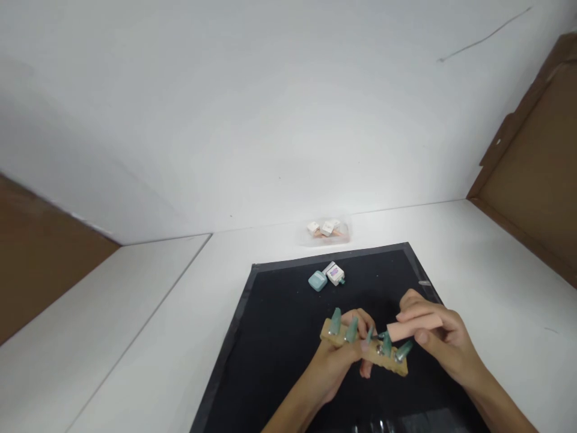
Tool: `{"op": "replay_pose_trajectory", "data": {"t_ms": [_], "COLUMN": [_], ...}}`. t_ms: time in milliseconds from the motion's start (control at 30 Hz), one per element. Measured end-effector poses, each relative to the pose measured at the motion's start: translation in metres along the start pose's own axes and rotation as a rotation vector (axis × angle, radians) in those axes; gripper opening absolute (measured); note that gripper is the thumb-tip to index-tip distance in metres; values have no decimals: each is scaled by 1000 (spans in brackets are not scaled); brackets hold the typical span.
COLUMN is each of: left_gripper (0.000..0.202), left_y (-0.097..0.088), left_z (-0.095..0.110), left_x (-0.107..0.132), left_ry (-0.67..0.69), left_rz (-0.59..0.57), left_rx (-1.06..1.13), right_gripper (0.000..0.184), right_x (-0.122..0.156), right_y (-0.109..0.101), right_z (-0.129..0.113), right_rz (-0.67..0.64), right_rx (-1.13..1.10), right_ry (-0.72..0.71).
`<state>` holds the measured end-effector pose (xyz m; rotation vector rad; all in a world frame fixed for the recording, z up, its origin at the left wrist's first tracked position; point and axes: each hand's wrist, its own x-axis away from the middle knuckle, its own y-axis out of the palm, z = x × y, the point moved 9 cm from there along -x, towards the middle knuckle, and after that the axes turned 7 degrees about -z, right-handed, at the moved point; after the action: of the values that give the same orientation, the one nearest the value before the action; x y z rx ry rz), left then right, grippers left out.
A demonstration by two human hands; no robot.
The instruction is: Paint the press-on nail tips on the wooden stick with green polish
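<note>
My left hand (331, 367) is closed around a yellowish nail holder strip (376, 359) that carries several green false nails (351, 329) in a row. Its thumb presses on the near face while fingers reach behind. Between the fingers and thumb of my right hand (446, 331) is a nail polish brush (410, 328) with a peach-coloured handle. The dark bristle tip points left, at one of the middle nails; whether it touches cannot be made out. Both hands are above the black mat (270, 325).
On the mat's far part lie a pale teal polish bottle (318, 281) and a white-labelled bottle (336, 274). Behind the mat, a clear tray (327, 239) holds several small items. A white wall rises at the back; brown panels (536, 162) flank the white table.
</note>
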<state>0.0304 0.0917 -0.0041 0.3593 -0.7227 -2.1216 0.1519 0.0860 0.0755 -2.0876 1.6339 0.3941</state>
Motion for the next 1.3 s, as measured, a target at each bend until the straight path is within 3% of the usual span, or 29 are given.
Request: {"op": "replay_pose_trajectory", "data": {"t_ms": [200,633,900,1100,1300], "left_gripper": [29,28,27,27,25], "left_y": [3,5,3,4,3], "left_z": [-3,-5,-7,-7,-7], "left_x": [1,2,1,2,3], "left_ry": [-25,-31,-48,-36,-45], "left_rz": [-14,-46,-24,-41,-45], "left_rx": [46,87,85,119,180], "right_gripper": [17,15,18,27,35], "right_x": [-1,7,5,9,17], "right_y": [4,-10,0,-11,-21], "right_z": [0,12,12,27,36], "right_rz": [-28,105,16,140,254], "right_rx": [26,62,-29,36,-40], "right_ry": [1,51,67,196,222]}}
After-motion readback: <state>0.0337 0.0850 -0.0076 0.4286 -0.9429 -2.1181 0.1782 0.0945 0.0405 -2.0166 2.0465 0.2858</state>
